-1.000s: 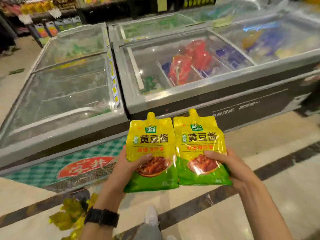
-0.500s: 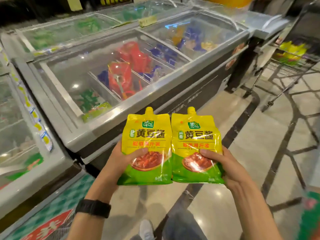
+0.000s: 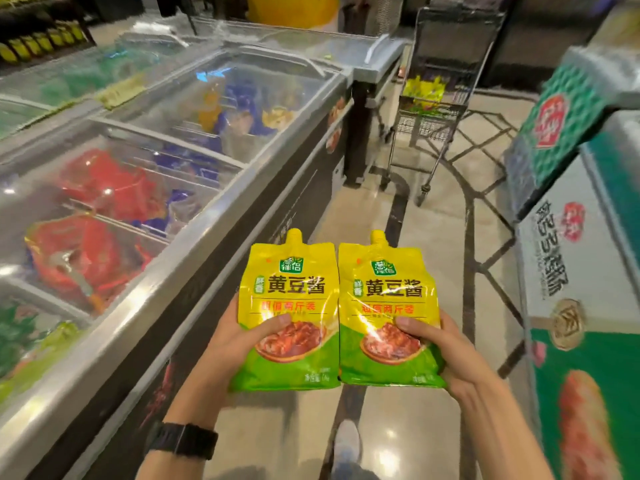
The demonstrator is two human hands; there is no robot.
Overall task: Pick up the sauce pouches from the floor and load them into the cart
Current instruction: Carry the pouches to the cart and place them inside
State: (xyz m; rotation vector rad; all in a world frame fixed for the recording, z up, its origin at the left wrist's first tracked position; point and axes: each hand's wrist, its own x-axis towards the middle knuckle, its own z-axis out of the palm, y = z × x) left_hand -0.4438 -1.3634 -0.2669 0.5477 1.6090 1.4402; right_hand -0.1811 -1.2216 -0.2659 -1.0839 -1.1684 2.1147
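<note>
Fingers (image 3: 273, 322) of the left hand (image 3: 235, 344) curl round the lower left edge of one pouch (image 3: 289, 306), thumb pressed flat on its front; the right hand (image 3: 446, 351) grips a second pouch (image 3: 386, 306) the same way at its lower right edge, thumb across the printed bowl; so two hands, two pouches, one apiece, each closed firmly on its own. The pouches stand upright side by side at chest level over the floor (image 3: 440, 216), inner edges touching or nearly so; each is glossy yellow above and green below, with a short yellow spout at the top, a small green logo, large dark characters, a line of red characters and a picture of reddish-brown sauce in a bowl. One black watch (image 3: 181, 439) sits on the left wrist. One cart (image 3: 436, 109) stands well ahead down the aisle, with yellow packs blurred inside it, count unclear. One long freezer (image 3: 180, 258) runs along the left, red and blue bags under its glass; another freezer (image 3: 588, 289) stands on the right.
</note>
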